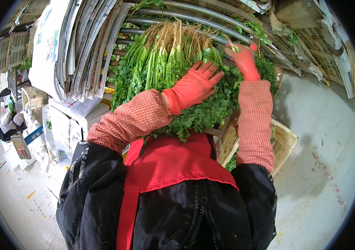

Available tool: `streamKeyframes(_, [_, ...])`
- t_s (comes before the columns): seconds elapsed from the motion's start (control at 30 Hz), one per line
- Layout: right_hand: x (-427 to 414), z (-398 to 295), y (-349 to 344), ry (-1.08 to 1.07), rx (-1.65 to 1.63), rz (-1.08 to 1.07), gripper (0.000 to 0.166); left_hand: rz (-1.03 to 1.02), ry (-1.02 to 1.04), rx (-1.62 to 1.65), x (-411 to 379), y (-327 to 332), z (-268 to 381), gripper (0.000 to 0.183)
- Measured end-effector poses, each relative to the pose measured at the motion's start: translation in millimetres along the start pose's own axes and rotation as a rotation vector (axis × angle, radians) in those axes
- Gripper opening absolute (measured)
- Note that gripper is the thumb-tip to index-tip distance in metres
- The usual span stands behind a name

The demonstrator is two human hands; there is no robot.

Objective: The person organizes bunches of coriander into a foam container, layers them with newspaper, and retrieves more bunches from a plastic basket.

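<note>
A thick heap of green leafy herb stalks, apparently coriander (157, 67), lies in front of me, pale roots (165, 32) away from me and leaves (199, 117) towards me. My left hand (193, 86), in a red rubber glove, rests palm down across the heap with its fingers apart. At the heap's right side, my right hand (243, 61), also gloved in red, is closed around a single stalk (234, 47) whose pale root sticks out above the fingers. A small red piece (253, 47) shows beside that hand; what it belongs to is hidden.
Under the heap runs a rack of metal bars (190, 17). A tall stack of newspapers (83, 47) stands at its left. Plastic crates (283, 140) sit low at the right, and perforated crates (321, 47) line the back right. A scale-like device with a keypad (21, 147) is at the left.
</note>
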State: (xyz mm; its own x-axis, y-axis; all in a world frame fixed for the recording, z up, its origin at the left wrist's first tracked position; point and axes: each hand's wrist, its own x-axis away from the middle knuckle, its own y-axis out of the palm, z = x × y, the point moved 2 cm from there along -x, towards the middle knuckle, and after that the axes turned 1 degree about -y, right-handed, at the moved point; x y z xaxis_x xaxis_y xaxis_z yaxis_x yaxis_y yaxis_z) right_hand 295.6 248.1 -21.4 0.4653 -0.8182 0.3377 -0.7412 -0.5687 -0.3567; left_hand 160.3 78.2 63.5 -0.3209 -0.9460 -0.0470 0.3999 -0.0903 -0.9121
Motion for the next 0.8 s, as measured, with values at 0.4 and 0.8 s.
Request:
streamKeyframes(0.4, [-2, -20, 55, -0.006, 0.354, 0.097, 0.028, -0.030, -0.080, -0.036, 42, -28, -43, 0.066])
streamKeyframes(0.8, [-16, -19, 46, -0.007, 0.233, -0.167, 0.025, 0.183, -0.103, 0.417, -9, -15, -15, 0.034])
